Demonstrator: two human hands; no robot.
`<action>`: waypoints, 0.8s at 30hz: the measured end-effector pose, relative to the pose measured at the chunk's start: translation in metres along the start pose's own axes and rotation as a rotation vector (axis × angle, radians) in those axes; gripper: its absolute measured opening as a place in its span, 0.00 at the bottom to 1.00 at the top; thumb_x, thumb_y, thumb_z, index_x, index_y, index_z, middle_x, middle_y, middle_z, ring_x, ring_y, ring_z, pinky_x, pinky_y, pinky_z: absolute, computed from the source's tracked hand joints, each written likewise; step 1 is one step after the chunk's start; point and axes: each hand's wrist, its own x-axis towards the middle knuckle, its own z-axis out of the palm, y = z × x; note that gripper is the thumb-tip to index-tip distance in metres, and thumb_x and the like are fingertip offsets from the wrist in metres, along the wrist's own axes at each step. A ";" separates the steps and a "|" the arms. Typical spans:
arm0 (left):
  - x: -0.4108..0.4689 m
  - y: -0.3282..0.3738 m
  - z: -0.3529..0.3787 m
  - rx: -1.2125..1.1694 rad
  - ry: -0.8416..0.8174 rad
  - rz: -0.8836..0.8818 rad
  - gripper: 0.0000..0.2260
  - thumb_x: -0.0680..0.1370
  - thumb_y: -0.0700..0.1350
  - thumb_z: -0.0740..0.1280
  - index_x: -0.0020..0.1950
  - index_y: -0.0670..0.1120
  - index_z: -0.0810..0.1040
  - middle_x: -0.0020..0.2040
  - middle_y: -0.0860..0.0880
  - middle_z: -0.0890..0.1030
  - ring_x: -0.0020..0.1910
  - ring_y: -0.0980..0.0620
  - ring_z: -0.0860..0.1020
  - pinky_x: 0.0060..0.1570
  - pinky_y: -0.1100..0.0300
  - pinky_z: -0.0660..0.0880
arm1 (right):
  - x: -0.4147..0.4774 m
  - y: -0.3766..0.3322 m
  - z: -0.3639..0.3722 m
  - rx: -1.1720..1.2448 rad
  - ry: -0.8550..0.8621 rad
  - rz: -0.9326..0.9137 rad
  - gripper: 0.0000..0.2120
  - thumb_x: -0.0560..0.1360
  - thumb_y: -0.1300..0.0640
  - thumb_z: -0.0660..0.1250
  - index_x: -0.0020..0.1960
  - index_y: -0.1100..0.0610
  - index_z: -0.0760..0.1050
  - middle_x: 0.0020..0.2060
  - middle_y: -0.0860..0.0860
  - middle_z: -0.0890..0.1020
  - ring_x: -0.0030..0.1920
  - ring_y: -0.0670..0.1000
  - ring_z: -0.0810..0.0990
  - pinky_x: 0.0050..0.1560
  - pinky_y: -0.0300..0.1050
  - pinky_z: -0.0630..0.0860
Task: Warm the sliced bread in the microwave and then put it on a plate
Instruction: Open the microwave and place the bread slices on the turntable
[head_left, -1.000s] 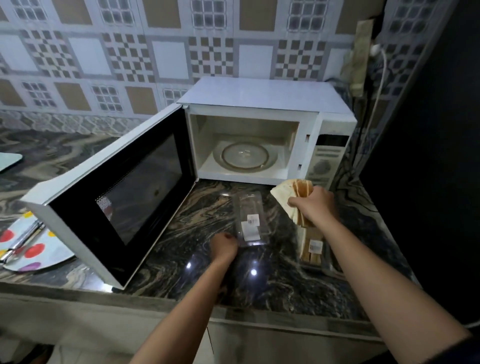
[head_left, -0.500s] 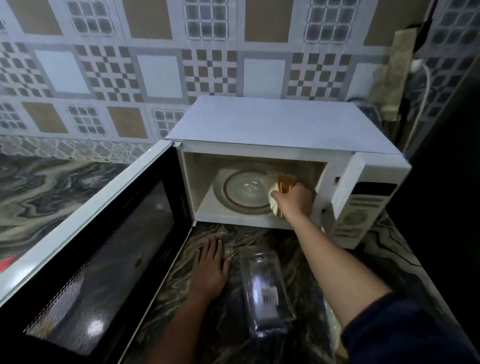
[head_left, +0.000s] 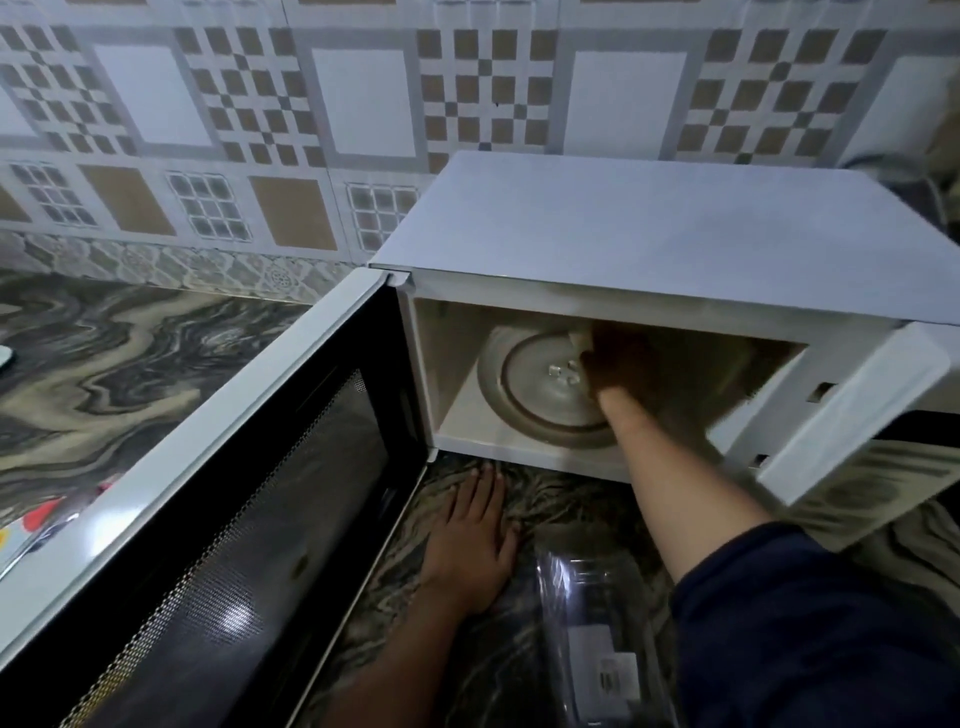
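Microwave (head_left: 649, 228), white, stands on the marbled counter (head_left: 130, 364) against the patterned tile wall (head_left: 363, 104), its door (head_left: 234, 519) swung wide to the left with the dark mesh window facing up toward the camera. Inside the cavity the round glass turntable (head_left: 535, 395) lies flat on the floor of the oven. The right hand (head_left: 618, 369) is reached deep into the cavity, over the right part of the turntable, in shadow and blurred. A pale edge of the sliced bread (head_left: 582, 338) shows just above its knuckles, so the hand appears closed on the bread — though how many slices it has, and whether they touch the turntable, I cannot tell. The right forearm crosses the lower lip of the opening, and a dark blue sleeve (head_left: 805, 623) fills the lower right corner.

The left hand (head_left: 472, 540) lies flat on the counter, palm down and fingers spread, grasping nothing, just in front of the oven and beside the foot of the open door. A clear plastic container (head_left: 597, 623) with a white label lies on the counter just to its right — partly covered by the sleeve. At the far left edge, past the door, a bit of a spotted plate (head_left: 36, 519) shows.
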 end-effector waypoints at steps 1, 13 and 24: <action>0.000 0.000 -0.001 0.001 -0.005 0.001 0.34 0.73 0.61 0.36 0.77 0.49 0.42 0.78 0.51 0.43 0.71 0.58 0.34 0.70 0.62 0.32 | 0.003 -0.001 0.004 -0.031 -0.006 -0.012 0.24 0.73 0.46 0.65 0.65 0.56 0.71 0.60 0.58 0.77 0.58 0.59 0.77 0.51 0.47 0.72; -0.002 0.000 0.002 -0.019 0.008 -0.001 0.35 0.71 0.61 0.35 0.77 0.49 0.42 0.78 0.51 0.44 0.73 0.57 0.36 0.70 0.61 0.33 | -0.001 0.002 0.013 -0.240 -0.125 -0.171 0.34 0.78 0.43 0.57 0.77 0.52 0.45 0.76 0.55 0.52 0.74 0.61 0.55 0.71 0.56 0.58; -0.062 0.006 0.003 -0.015 0.045 -0.120 0.38 0.70 0.61 0.31 0.77 0.48 0.48 0.73 0.55 0.43 0.77 0.54 0.47 0.71 0.61 0.39 | -0.096 0.028 -0.059 0.143 -0.021 -0.005 0.25 0.72 0.58 0.70 0.65 0.63 0.66 0.61 0.61 0.74 0.61 0.60 0.74 0.55 0.48 0.72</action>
